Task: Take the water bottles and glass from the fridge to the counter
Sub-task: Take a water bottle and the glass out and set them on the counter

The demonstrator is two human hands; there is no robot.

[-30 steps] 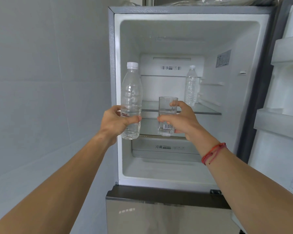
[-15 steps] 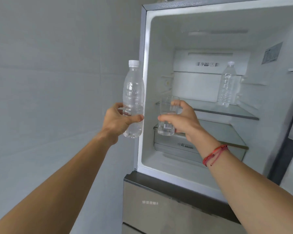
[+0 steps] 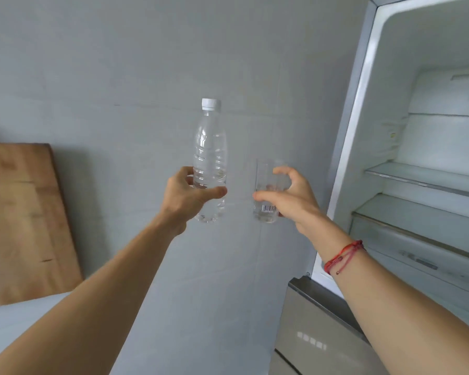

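clear plastic bottle (image 3: 209,161) – clear glass (image 3: 267,193) – matt wooden board (image 3: 25,223).

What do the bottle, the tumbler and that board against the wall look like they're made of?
Bottle: thin clear plastic, going by its ribbed walls and white screw cap. Tumbler: probably clear glass, thick base, barcode sticker; hard plastic is possible. Board: matte brown wood, with visible grain and scuffs.

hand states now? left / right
Left hand: closed, fingers around the water bottle, held upright.
Right hand: closed, fingers around the glass.
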